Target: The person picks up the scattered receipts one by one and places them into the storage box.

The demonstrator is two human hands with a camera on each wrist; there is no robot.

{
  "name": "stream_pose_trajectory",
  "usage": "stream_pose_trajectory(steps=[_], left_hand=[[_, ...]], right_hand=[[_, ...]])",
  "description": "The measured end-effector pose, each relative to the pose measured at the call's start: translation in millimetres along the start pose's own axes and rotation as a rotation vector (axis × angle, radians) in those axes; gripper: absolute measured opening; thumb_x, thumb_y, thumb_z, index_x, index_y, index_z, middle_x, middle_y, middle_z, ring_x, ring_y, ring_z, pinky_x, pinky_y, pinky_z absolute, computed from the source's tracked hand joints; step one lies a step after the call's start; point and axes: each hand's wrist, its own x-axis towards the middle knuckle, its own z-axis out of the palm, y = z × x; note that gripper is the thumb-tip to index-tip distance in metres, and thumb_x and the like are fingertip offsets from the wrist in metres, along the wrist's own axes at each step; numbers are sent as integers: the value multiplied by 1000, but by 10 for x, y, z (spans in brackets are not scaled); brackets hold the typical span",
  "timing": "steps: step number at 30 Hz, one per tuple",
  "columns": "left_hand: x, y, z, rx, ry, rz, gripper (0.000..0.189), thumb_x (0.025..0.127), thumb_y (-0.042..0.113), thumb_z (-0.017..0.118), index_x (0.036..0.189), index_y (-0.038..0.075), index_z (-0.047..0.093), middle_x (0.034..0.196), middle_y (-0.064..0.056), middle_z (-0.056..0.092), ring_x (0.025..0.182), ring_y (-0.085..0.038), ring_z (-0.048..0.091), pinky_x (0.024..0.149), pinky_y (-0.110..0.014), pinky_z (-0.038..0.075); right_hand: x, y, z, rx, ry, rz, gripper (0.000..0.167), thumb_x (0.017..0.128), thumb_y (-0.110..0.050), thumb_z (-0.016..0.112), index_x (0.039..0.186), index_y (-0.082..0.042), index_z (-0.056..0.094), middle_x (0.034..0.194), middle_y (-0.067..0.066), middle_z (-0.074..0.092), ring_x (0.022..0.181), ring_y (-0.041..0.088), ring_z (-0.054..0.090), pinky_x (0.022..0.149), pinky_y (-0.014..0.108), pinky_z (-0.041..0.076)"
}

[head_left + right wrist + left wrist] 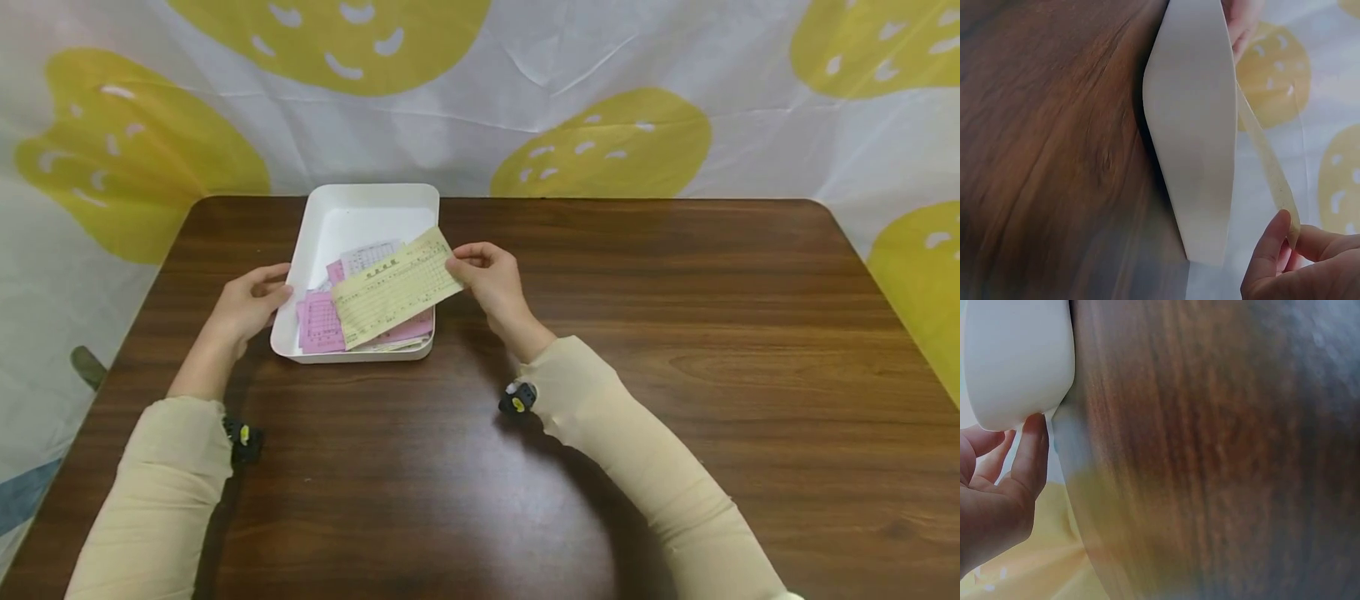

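Observation:
A pale yellow printed slip (397, 292) is pinched at its right end between the thumb and fingers of my right hand (491, 279). The slip slants over a white rectangular tray (371, 218), overlapping the papers in it. Pink printed slips (321, 321) and a whitish printed slip (367, 255) lie inside, toward the tray's near half. My left hand (251, 302) is at the tray's left side, with fingertips right at the wall. In the left wrist view, the fingers (1030, 456) touch the tray's white outer wall (1019, 369).
The tray stands at the back left of a dark brown wooden table (675, 375). Behind the table's far edge hangs a white curtain (570, 50) with large yellow shapes. Small black devices (519, 398) are strapped at both wrists.

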Motion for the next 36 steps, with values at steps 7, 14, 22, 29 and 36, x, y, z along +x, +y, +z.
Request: stream_pose_trajectory(steps=[7, 14, 22, 29, 36], left_hand=[[-1, -15, -11, 8, 1, -2, 52, 102, 22, 42, 150, 7, 29, 141, -26, 45, 86, 4, 48, 68, -4, 47], [-3, -21, -4, 1, 4, 2, 52, 101, 21, 42, 149, 6, 30, 140, -26, 45, 84, 6, 48, 68, -4, 47], [-18, -10, -9, -4, -3, 7, 51, 102, 20, 42, 149, 5, 29, 140, -26, 45, 82, 8, 48, 68, -4, 47], [-12, -19, -9, -9, -5, 6, 52, 102, 20, 42, 149, 5, 29, 141, -26, 44, 83, 8, 48, 68, -4, 47], [-1, -21, -2, 15, 3, -10, 52, 102, 22, 42, 150, 7, 30, 142, -25, 45, 90, 0, 49, 68, -5, 47]], right_hand=[[5, 19, 186, -26, -36, -16, 20, 86, 1, 65, 105, 8, 63, 75, -2, 56, 63, 4, 52, 58, 17, 45], [-4, 76, 268, -79, -87, -1, 22, 84, 4, 65, 105, 8, 63, 77, 0, 53, 67, 6, 51, 56, 12, 44], [-11, 102, 281, -250, -124, -41, 23, 83, 1, 67, 106, 3, 69, 90, 13, 67, 74, 8, 55, 61, 12, 46], [-30, 62, 259, -464, -192, -103, 22, 88, -9, 65, 108, -3, 71, 99, 16, 72, 78, 11, 60, 65, 13, 47], [-59, 18, 240, -528, -223, -91, 25, 91, -12, 61, 113, -5, 69, 98, 13, 72, 66, 7, 55, 57, 13, 43]])
